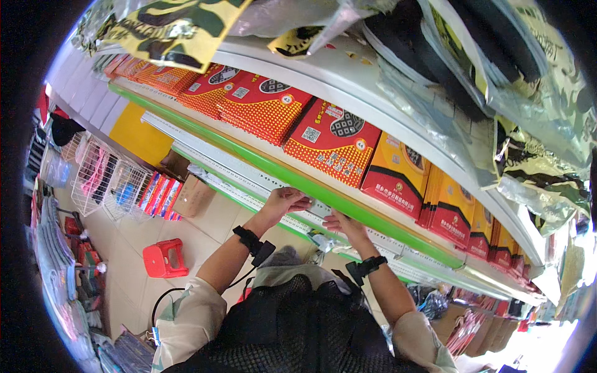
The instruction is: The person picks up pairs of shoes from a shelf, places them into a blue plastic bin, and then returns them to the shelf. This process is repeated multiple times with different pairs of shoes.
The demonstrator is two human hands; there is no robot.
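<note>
My left hand (285,203) is at the underside of the shelf's green front edge (261,161), palm side partly up with fingers curled. My right hand (346,227) is just to its right, its fingers bent towards the same edge. The two hands are apart, and whether either one touches the edge or holds something small cannot be told. On the shelf above them lie red packets with orange dots (326,140), bearing writing and printed codes. Further right stand yellow and red packets (396,177). Each wrist wears a black strap with a small device.
Perforated white shelf rails (224,161) run below the green edge. Plastic-wrapped goods (447,51) hang close overhead. A red plastic stool (165,258) stands on the tiled floor at left, near a cardboard box (193,196) and white wire baskets (95,175). Folded goods (56,252) line the far left.
</note>
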